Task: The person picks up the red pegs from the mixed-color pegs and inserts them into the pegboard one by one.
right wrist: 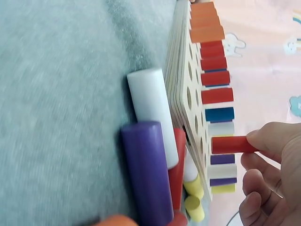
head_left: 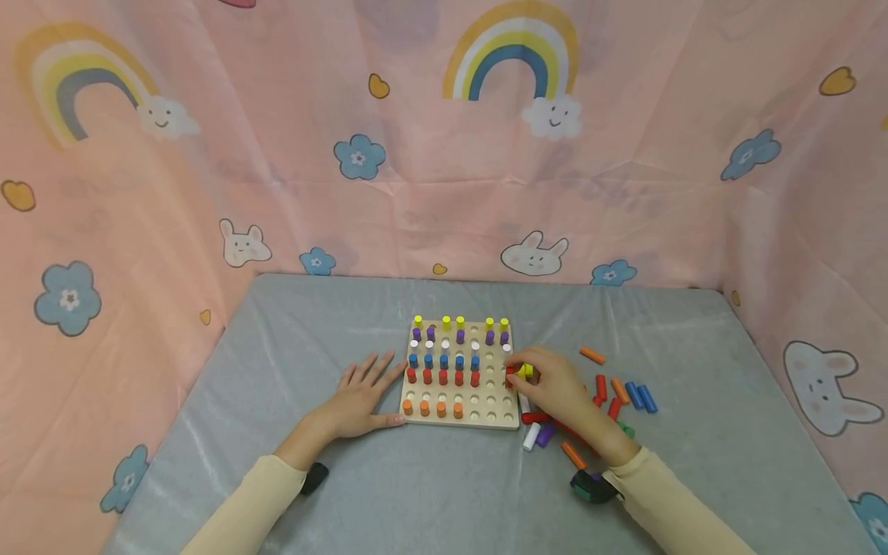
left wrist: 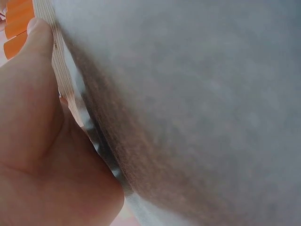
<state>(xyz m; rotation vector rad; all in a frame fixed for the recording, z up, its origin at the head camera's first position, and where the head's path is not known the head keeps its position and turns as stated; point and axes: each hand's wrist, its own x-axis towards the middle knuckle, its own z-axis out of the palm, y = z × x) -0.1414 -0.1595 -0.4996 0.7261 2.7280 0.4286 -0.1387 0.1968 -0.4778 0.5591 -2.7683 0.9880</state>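
Closest to you, by your right forearm, there's a scatter of loose pegs: an orange peg (head_left: 573,454), a white peg (right wrist: 153,108) and a purple peg (right wrist: 148,174) among them. All plain round cylinders, smooth and evenly coloured. I'd guess they're light and stiff, hard to damage, a bit slick and keen to roll, so grab them across the round sides.

Your left hand (head_left: 357,402) lies flat with fingers spread, tips and thumb at the board's left edge. Nice soft brace, I'd say.

Your right hand (head_left: 555,385) is pinching the red peg (right wrist: 230,145) by its upper end, thumb against finger — a good spot to hold, since the lower end is left free. That peg stands at the board's right-hand column, in line with the red row (head_left: 443,377); I can't tell whether it's down in a hole.

The pegboard (head_left: 458,421) looks like pale, layered wood: flat, squared off, round holes in rows, probably rigid enough to take a push. Blue, white and purple rows come next, then yellow pegs (head_left: 460,322) along the far edge.

Under it all is a grey, slightly fuzzy-looking cloth (head_left: 333,316) — beyond that, a creased pink curtain (head_left: 430,208) with rainbows and bunnies.
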